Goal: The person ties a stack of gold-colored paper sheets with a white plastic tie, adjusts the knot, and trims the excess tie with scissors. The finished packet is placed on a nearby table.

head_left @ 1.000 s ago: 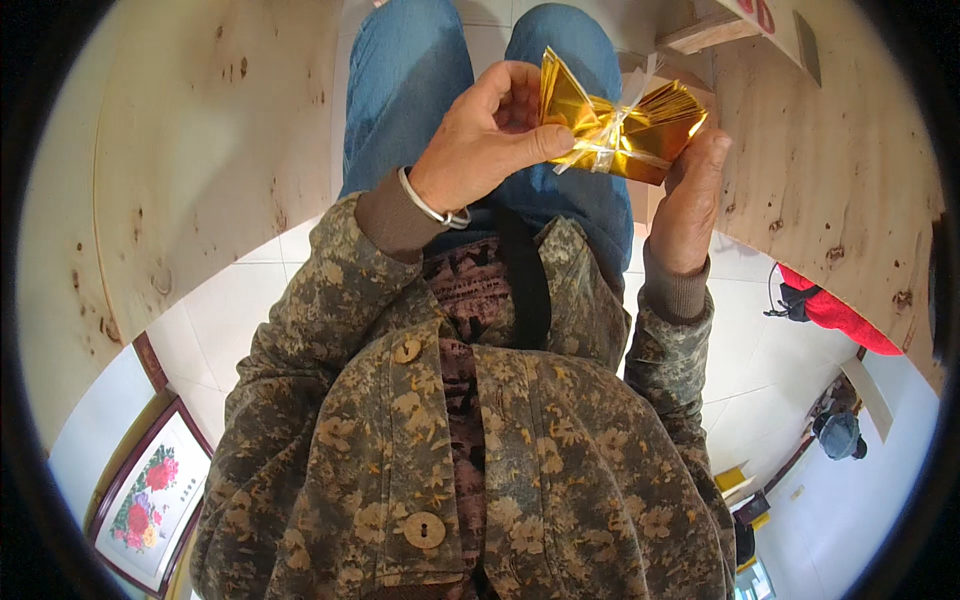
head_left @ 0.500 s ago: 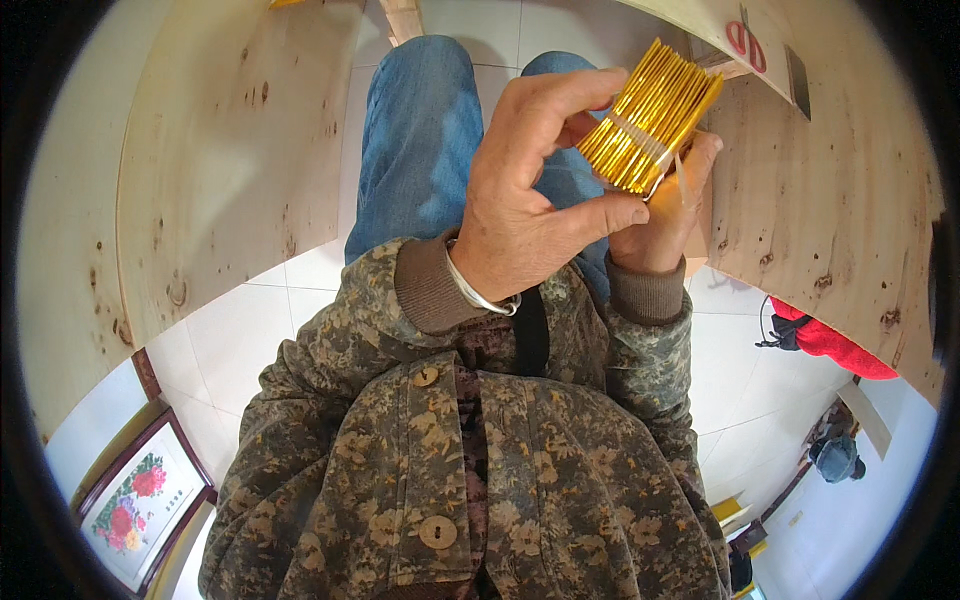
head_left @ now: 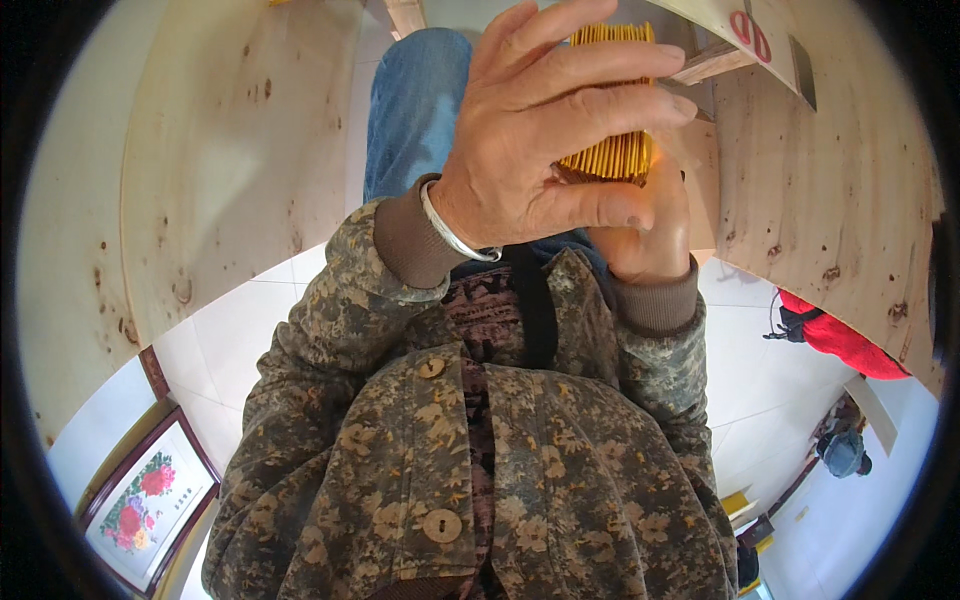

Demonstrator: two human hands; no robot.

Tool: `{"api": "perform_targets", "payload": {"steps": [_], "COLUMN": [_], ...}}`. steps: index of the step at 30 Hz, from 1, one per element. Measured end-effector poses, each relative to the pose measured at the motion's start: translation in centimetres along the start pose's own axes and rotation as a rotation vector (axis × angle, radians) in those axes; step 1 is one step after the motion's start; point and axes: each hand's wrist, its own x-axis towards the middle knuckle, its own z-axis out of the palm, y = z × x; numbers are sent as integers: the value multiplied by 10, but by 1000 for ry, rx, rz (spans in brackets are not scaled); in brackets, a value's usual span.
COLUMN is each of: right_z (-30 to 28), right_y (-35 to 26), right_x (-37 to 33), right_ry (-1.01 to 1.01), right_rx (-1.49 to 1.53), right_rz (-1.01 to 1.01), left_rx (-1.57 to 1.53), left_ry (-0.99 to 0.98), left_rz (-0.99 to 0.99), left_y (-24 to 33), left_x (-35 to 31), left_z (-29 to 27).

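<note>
A thick bundle of thin gold foil sheets is held up above my lap, its many edges facing me. Across its front passes my left hand, fingers spread and straight, the thumb apart below the lower edge. Behind and to the right of the bundle is my right hand, closed around it from below. Most of the right fingers are hidden by the bundle and by the left hand. The band around the bundle cannot be seen behind my left fingers.
Wooden boards flank me on the left, with another wooden board on the right. Red-handled scissors lie on a pale surface at the upper right. Under the right board hangs a red cloth item. A framed flower picture stands at lower left.
My left hand has moved up and its fingers have spread across the bundle's front. The bundle has turned more upright and shifted slightly left. The pale band seen before is now covered.
</note>
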Motion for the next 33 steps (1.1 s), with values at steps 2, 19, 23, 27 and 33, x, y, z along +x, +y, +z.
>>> {"api": "perform_targets", "payload": {"steps": [2,19,23,27,33], "right_z": [0,1,11,22,29], "right_y": [1,7,10,3,9], "right_x": [2,-1,-3,-2,-10], "right_ry": [8,-142,-47,38,-24], "right_rx": [83,161,154,52,6], "right_rz": [71,206,172,105,45], "left_rx": [-31,-41,-54,-133,-693], "left_ry": [6,-41,-67,91,335], "left_rz": [-3,-99,-158,-256,-678], "left_y": [0,-7,-5,4,30], "left_x": [4,-16,-18,-15,-15], "left_z": [1,-12,-15,-4,3]}}
